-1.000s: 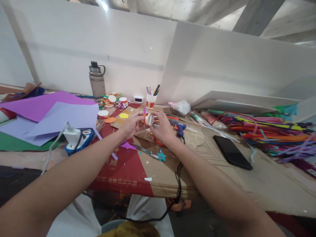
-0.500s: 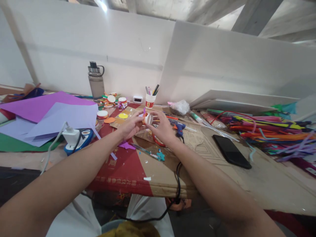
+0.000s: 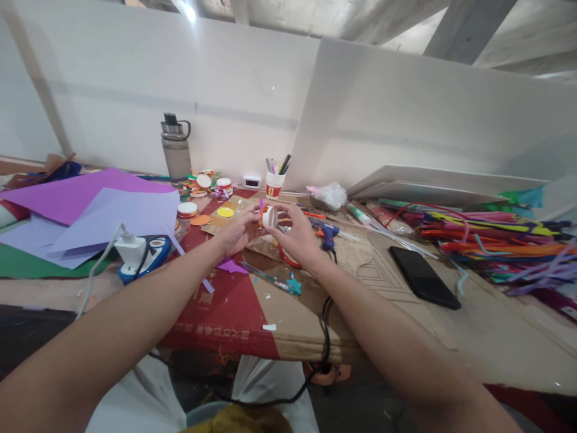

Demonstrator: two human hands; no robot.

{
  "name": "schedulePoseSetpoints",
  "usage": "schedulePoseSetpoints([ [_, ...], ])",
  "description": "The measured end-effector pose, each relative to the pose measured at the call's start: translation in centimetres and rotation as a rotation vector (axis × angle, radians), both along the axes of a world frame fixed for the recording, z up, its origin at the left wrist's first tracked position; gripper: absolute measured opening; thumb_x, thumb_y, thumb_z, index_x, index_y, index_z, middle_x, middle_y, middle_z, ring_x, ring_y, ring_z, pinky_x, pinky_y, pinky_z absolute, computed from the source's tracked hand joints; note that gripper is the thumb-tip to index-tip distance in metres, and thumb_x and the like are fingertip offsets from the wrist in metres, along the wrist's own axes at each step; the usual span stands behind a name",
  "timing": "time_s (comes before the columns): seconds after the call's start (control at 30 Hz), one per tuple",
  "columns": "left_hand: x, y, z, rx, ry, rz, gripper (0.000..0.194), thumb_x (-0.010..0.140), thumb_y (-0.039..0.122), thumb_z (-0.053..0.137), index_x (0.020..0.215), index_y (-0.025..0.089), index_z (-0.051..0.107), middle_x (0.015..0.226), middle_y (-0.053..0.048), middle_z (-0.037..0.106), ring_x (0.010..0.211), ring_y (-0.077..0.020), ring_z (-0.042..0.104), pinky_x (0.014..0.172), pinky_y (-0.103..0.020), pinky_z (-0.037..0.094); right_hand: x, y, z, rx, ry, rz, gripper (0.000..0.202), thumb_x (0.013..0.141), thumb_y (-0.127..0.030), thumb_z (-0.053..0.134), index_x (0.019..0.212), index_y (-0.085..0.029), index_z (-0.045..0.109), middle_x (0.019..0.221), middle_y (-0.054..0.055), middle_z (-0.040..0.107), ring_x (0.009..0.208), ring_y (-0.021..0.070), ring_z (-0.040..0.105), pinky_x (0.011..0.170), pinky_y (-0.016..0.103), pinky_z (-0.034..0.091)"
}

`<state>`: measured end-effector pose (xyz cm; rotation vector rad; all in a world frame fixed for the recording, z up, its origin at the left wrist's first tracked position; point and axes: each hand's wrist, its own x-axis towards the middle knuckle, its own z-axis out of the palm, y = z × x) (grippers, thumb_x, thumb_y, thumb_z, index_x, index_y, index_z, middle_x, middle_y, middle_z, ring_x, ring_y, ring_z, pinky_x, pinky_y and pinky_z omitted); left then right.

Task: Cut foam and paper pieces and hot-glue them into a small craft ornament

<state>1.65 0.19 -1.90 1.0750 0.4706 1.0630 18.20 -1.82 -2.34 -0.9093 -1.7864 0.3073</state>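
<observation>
A small round white piece with a red and orange rim (image 3: 269, 217) is held up between both hands over the middle of the table. My left hand (image 3: 238, 230) grips its left side, where a purple strip stands up from the rim. My right hand (image 3: 297, 233) has its fingers around the right side. Beneath the hands lie brown cardboard and a red ring-shaped item (image 3: 288, 258). A blue glue gun (image 3: 329, 235) rests just right of my right hand. Yellow (image 3: 225, 212) and orange (image 3: 201, 220) discs lie left of the hands.
Purple and lilac sheets (image 3: 121, 216) and a blue power socket (image 3: 148, 255) are at the left. A bottle (image 3: 175, 150), similar round pieces (image 3: 187, 209) and a pen cup (image 3: 274, 183) stand behind. At the right are a black phone (image 3: 424, 276) and colourful pipe cleaners (image 3: 491, 240).
The round piece has turned slightly between the fingers, and its purple strip has shifted a little left. Both hands stay in nearly the same place.
</observation>
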Motion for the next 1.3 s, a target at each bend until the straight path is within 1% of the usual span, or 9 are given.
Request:
schedulePoseSetpoints([
  [0.17,-0.1,0.0,-0.2,-0.014,-0.02,-0.018,0.033,0.076,0.012,0.059,0.108,0.019,0.061,0.1,-0.005,0.069,0.082,-0.0132,0.065,0.084,-0.032,0.053,0.0,0.0,0.0,0.004,-0.029,-0.027,0.038,0.075,-0.019,0.071,0.111,-0.022,0.06,0.111,0.008,0.061,0.093,0.019,0.062,0.08,0.037,0.056],
  [0.27,0.1,-0.1,-0.1,-0.028,-0.024,-0.023,0.032,0.076,0.011,0.059,0.107,0.018,0.061,0.097,-0.005,0.069,0.081,-0.0129,0.065,0.087,-0.033,0.053,0.1,0.0,0.0,0.031,-0.036,-0.026,0.039,0.075,-0.018,0.071,0.112,-0.022,0.06,0.113,0.008,0.058,0.099,0.0205,0.06,0.082,0.037,0.055],
  [0.5,0.6,-0.5,0.1,-0.073,-0.054,0.051,0.009,0.077,0.009,0.057,0.084,0.013,0.061,0.074,-0.001,0.064,0.069,-0.0101,0.062,0.082,-0.03,0.054,-0.2,-0.1,0.0,0.099,-0.057,-0.082,0.044,0.073,-0.015,0.074,0.114,-0.025,0.062,0.115,0.009,0.058,0.111,0.0254,0.056,0.093,0.045,0.051],
  [0.8,0.6,-0.8,0.0,-0.045,-0.043,0.022,0.012,0.08,0.017,0.061,0.091,0.013,0.064,0.082,-0.004,0.067,0.07,-0.0105,0.063,0.075,-0.027,0.056,-0.4,-0.1,-0.3,0.1,-0.066,-0.127,0.041,0.073,-0.017,0.074,0.112,-0.023,0.062,0.113,0.01,0.057,0.11,0.0262,0.054,0.094,0.045,0.049],
  [0.9,0.8,-0.9,-0.1,-0.009,0.028,0.078,0.016,0.079,0.018,0.067,0.094,0.012,0.065,0.088,-0.005,0.069,0.071,-0.0097,0.064,0.07,-0.022,0.056,-0.5,-0.1,-0.3,0.098,-0.082,-0.121,0.043,0.072,-0.017,0.075,0.112,-0.024,0.061,0.112,0.009,0.056,0.109,0.0258,0.054,0.095,0.046,0.048],
  [0.97,0.9,-0.9,-0.1,-0.048,0.046,0.152,0.014,0.077,0.014,0.066,0.091,0.012,0.064,0.086,-0.005,0.069,0.066,-0.0084,0.063,0.065,-0.02,0.055,-0.4,-0.1,-0.2,0.092,-0.089,-0.08,0.045,0.072,-0.022,0.076,0.114,-0.024,0.06,0.113,0.009,0.056,0.109,0.0254,0.054,0.094,0.045,0.049],
  [1.03,0.8,-0.7,0.1,-0.142,0.003,0.193,0.014,0.078,0.01,0.061,0.091,0.012,0.064,0.084,-0.006,0.071,0.064,-0.0099,0.063,0.067,-0.024,0.057,-0.3,0.0,0.0,0.066,-0.049,-0.04,0.043,0.075,-0.028,0.074,0.115,-0.024,0.059,0.114,0.009,0.056,0.105,0.0235,0.056,0.089,0.041,0.052],
  [1.17,0.1,0.0,0.7,-0.319,-0.113,0.195,0.024,0.079,0.008,0.052,0.099,0.012,0.064,0.084,-0.009,0.074,0.076,-0.0167,0.069,0.083,-0.034,0.058,0.1,0.1,0.2,-0.001,0.101,-0.053,0.031,0.085,-0.037,0.063,0.112,-0.023,0.058,0.112,0.008,0.058,0.089,0.0179,0.059,0.075,0.034,0.054],
  [1.3,-0.4,0.3,0.9,-0.331,-0.148,0.174,0.027,0.077,0.009,0.052,0.101,0.012,0.064,0.085,-0.008,0.074,0.076,-0.0169,0.07,0.082,-0.033,0.058,0.2,0.0,0.3,-0.034,0.096,-0.065,0.025,0.087,-0.039,0.059,0.104,-0.021,0.059,0.106,0.008,0.061,0.085,0.0164,0.059,0.075,0.034,0.053],
])
